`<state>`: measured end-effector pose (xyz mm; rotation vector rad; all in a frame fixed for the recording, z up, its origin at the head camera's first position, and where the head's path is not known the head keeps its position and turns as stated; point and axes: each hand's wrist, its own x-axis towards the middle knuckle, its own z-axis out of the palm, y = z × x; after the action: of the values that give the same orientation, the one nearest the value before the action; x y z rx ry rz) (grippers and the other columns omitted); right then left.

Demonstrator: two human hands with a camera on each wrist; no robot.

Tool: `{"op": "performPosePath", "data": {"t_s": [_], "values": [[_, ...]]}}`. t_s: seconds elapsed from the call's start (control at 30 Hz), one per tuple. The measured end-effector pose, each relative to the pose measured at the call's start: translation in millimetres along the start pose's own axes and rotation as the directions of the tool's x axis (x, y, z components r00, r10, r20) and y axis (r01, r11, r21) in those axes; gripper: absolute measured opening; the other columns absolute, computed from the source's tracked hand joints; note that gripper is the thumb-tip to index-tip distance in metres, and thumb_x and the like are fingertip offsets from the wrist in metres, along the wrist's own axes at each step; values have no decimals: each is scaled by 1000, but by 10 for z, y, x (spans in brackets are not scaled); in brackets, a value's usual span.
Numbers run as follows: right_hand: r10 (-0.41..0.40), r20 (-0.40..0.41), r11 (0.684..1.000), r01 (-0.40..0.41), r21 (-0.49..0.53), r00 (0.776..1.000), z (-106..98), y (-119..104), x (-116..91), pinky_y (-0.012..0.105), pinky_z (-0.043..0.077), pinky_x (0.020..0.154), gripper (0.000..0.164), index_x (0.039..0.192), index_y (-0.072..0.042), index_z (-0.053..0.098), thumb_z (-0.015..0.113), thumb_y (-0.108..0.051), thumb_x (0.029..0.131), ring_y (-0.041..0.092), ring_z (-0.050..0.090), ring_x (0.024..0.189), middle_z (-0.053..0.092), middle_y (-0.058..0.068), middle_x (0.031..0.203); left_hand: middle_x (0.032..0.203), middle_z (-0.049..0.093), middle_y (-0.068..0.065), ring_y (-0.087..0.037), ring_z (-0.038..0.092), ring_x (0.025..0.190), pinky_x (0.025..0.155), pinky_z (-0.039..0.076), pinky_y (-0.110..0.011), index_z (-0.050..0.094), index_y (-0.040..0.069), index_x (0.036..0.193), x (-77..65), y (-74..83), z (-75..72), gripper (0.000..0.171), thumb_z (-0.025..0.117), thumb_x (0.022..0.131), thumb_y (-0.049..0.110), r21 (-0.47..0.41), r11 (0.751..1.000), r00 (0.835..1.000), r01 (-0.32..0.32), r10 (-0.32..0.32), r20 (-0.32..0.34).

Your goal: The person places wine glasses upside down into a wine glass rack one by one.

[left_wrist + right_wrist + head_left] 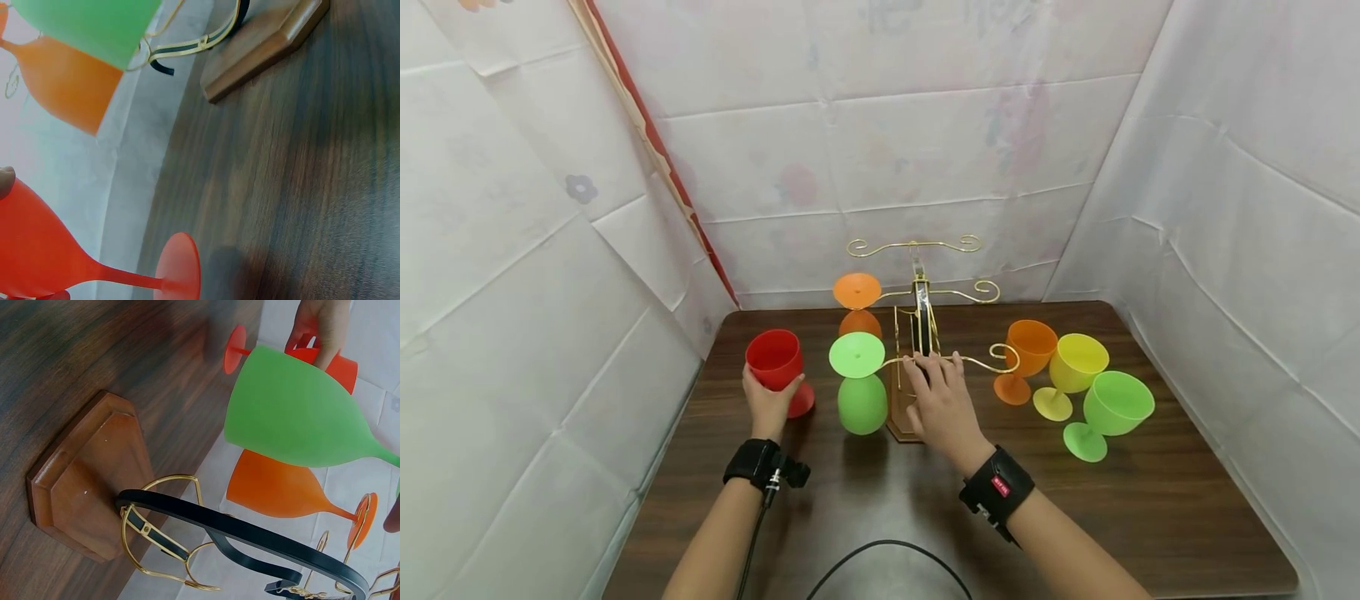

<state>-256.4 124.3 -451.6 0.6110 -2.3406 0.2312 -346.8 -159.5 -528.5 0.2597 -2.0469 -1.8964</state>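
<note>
My left hand [767, 402] grips a red plastic goblet [773, 354] round its bowl, upright at the left of the table. In the left wrist view, the red goblet's foot [179, 267] shows beside a shadow on the wood. My right hand [946, 410] touches the front gold arm of a wine glass rack [922, 321], fingers laid over the wire. On the rack's left side a green goblet [862, 406] hangs upside down in front, with an orange goblet [860, 324] hanging behind it. The rack stands on a wooden base [103, 475].
At the right stand an orange goblet [1032, 346], a yellow goblet [1078, 364] and a light green goblet [1117, 404], close together. A black cable [887, 542] loops at the near edge. White sheeting [880, 158] surrounds the dark wooden table [1120, 517].
</note>
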Motion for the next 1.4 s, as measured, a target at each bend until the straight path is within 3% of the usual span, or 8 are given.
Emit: {"op": "performPosePath", "data": {"t_s": [0.27,0.6,0.8,1.03,1.27,1.4], "values": [[5,15,1000,-6,16,1000,-26,10,1,61,29,103,65,130,-2,50,71,-11,69,37,44,115,49,18,125,141,34,-5,-24,34,127,104,33,-47,22,17,146,-251,153,-95,94,80,72,7,-29,1000,998,-11,13,57],[11,18,999,-12,46,1000,-56,45,5,61,28,103,63,130,-1,51,71,-8,70,38,44,115,49,18,124,138,38,-4,-21,38,123,102,36,-41,22,17,144,-624,421,-250,89,77,75,5,-57,997,988,56,-47,148],[21,22,997,-23,68,1000,-48,25,9,62,28,103,64,129,-1,52,73,-6,69,38,45,115,50,17,123,139,37,-3,-22,37,124,97,40,-41,21,19,144,-832,465,-363,89,77,76,7,-13,999,983,40,-37,181],[31,25,996,-33,85,999,-58,3,7,62,26,104,63,129,-1,52,72,-6,69,39,45,116,49,17,123,139,38,-1,-21,38,122,89,47,-30,23,21,144,-1092,585,-449,85,76,78,8,22,999,973,45,-49,225],[36,13,994,-37,100,999,-73,-9,10,61,26,105,61,129,-2,52,70,-7,71,37,45,116,50,17,124,136,42,0,-20,39,121,93,45,-40,27,22,141,-1320,682,-437,83,78,76,8,-6,999,963,34,-31,266],[39,7,994,-40,104,999,-57,-10,9,60,25,106,58,128,-2,52,68,-8,73,36,45,116,50,17,123,135,43,-2,-22,41,120,91,46,-40,29,21,140,-1412,701,-397,83,78,75,8,-15,1000,954,8,-3,300]]}}
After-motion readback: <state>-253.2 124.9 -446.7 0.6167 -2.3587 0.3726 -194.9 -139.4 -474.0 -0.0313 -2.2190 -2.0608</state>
